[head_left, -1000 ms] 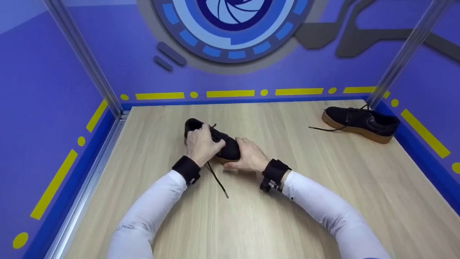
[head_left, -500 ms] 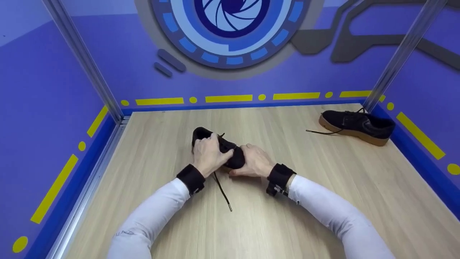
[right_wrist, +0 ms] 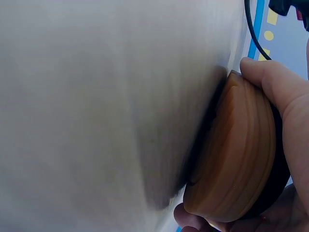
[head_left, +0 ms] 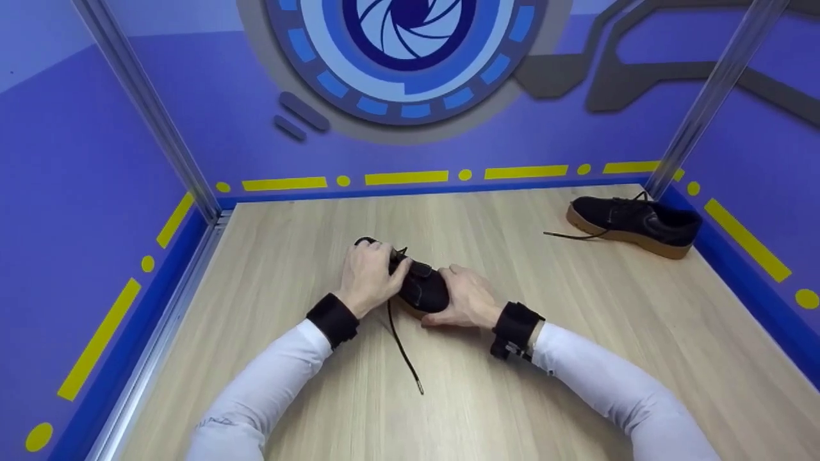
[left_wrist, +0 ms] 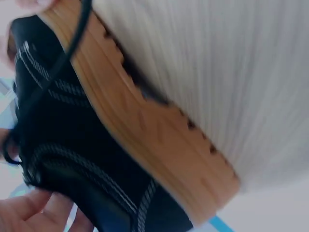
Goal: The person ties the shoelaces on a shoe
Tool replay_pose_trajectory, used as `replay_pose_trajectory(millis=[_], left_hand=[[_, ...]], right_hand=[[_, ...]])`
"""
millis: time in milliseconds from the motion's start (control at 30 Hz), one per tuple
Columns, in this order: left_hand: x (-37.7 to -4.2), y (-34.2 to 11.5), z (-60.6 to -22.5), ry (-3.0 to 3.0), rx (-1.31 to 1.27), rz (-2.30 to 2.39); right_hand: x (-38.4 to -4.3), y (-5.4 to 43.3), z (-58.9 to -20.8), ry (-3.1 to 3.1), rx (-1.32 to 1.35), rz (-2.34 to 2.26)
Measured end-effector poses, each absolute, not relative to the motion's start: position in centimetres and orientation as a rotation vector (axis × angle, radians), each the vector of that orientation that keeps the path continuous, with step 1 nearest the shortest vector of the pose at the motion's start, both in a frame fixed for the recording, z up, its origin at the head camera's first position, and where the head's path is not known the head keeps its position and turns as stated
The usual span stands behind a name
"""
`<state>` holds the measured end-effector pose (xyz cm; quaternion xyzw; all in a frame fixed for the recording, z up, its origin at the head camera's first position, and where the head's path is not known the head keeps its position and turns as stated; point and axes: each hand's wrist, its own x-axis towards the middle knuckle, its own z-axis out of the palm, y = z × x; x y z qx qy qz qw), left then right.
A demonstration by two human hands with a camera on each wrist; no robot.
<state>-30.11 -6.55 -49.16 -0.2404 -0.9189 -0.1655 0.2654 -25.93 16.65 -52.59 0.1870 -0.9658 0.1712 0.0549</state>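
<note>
Both hands hold one black low-cut lace-up shoe (head_left: 428,293) over the middle of the table. My left hand (head_left: 370,274) grips its rear part from above, covering most of the foot opening, with the thumb on the near side of the lacing. Around the toe curl the fingers of my right hand (head_left: 471,298), thumb on the near side. A loose black lace (head_left: 403,349) trails from the shoe toward me. In the left wrist view the thick tan sole (left_wrist: 149,130) has a notched lower edge. The right wrist view shows the toe end of the sole (right_wrist: 231,154) tilted above a dark shadow.
A second black shoe (head_left: 640,224) with a tan sole stands at the back right of the wooden table (head_left: 487,403), its lace (head_left: 573,236) stretching left. Blue-purple panels (head_left: 192,96) enclose the back and sides, with metal posts in the corners.
The held shoe has moved right and toward me with both hands. My left hand has shifted toward the heel, hiding more of the opening. The head view has tilted up slightly.
</note>
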Motion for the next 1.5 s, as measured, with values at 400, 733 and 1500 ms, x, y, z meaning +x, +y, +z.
replay_pose_trajectory(millis=[400, 733, 1500], left_hand=[[-31.3, -7.8, -48.2, -2.742, -0.55, -0.608], [-30.4, -7.9, -47.8, -2.882, -0.619, -0.829], [-25.6, -6.3, -45.9, -3.124, -0.739, -1.029]], right_hand=[[-23.8, 19.4, -52.4, -2.957, 0.644, 0.591], [-24.7, 21.6, -51.7, -2.896, 0.645, 0.592], [-27.6, 22.0, -52.3, -2.776, 0.302, 0.867]])
